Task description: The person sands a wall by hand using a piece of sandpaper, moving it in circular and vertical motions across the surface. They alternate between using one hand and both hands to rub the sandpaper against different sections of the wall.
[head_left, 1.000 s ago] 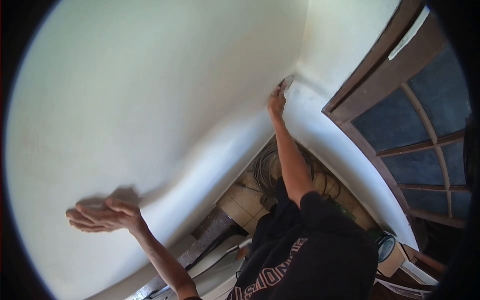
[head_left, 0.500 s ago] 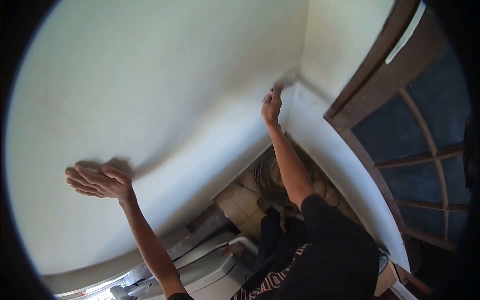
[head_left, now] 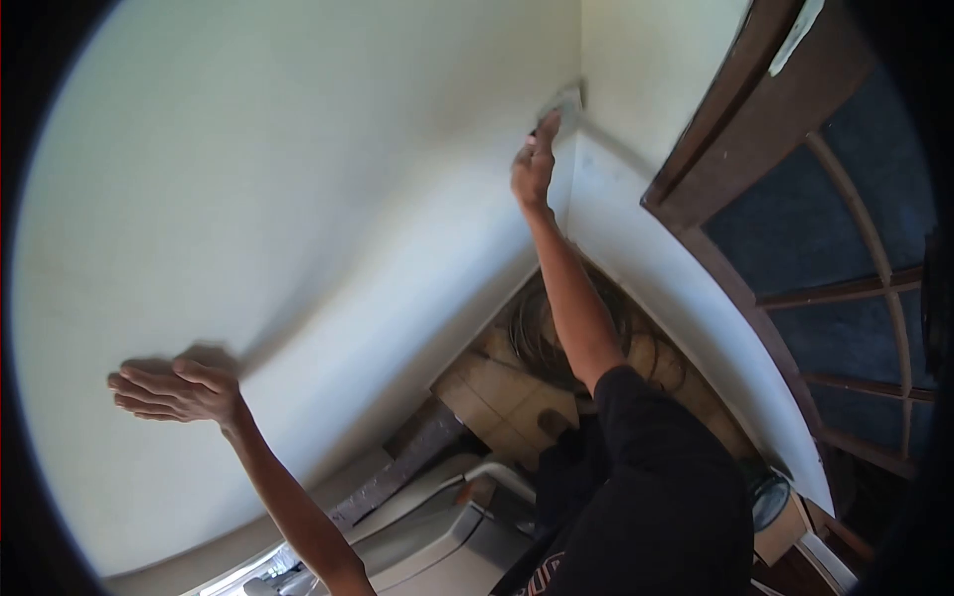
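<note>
My left hand [head_left: 179,389] lies against the pale wall [head_left: 298,179], fingers stretched out and pointing left. Up by the inside corner, my right hand [head_left: 535,167] is closed round a putty knife [head_left: 568,102]. Its flat greyish blade reaches to the corner line where the two walls meet. The handle is mostly hidden in my fingers, and the blade is slightly blurred.
A brown wooden door [head_left: 735,169] with dark panes stands to the right. Coiled cable [head_left: 532,328] lies on the tiled floor [head_left: 487,397] below the corner. A grey and beige machine-like object [head_left: 427,546] is near my body, with a glass-like round item [head_left: 770,502] at lower right.
My right hand has moved up along the corner with the putty knife. The view has shifted somewhat; my left hand still rests on the wall, now lower and farther left in view.
</note>
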`<state>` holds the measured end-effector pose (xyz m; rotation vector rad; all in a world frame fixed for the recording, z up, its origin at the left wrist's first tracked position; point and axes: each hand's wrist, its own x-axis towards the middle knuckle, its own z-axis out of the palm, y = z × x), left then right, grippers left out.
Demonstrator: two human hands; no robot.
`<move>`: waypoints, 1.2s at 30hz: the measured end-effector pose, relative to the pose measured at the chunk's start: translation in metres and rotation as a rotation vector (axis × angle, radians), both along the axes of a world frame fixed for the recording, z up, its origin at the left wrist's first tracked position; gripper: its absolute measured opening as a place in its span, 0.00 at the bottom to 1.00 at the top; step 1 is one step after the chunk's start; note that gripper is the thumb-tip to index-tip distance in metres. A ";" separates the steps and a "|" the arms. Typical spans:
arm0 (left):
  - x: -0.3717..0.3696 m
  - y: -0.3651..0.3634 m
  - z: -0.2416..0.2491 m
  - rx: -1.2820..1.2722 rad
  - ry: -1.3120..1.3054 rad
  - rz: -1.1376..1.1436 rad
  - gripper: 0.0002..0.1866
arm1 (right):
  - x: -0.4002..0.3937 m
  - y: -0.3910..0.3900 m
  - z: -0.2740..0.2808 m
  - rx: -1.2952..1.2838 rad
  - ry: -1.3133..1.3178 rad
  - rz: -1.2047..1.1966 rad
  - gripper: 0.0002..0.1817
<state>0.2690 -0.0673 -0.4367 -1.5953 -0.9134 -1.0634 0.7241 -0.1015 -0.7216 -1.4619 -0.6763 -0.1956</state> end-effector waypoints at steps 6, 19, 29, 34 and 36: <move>0.001 0.000 -0.003 -0.013 -0.064 0.030 0.40 | 0.018 0.006 -0.035 -0.181 0.648 0.095 0.30; -0.129 0.055 -0.014 -0.095 -0.141 0.141 0.38 | -0.022 -0.025 -0.221 -0.481 0.793 0.183 0.29; -0.050 0.006 -0.216 0.114 -0.119 -0.010 0.44 | -0.008 0.000 -0.253 0.157 -0.126 0.162 0.29; -0.029 -0.006 -0.229 0.012 -0.196 0.016 0.45 | -0.010 -0.009 -0.264 -0.071 0.302 0.067 0.28; -0.036 -0.005 -0.228 -0.014 -0.188 0.019 0.44 | -0.032 -0.015 -0.177 -0.019 0.066 0.064 0.27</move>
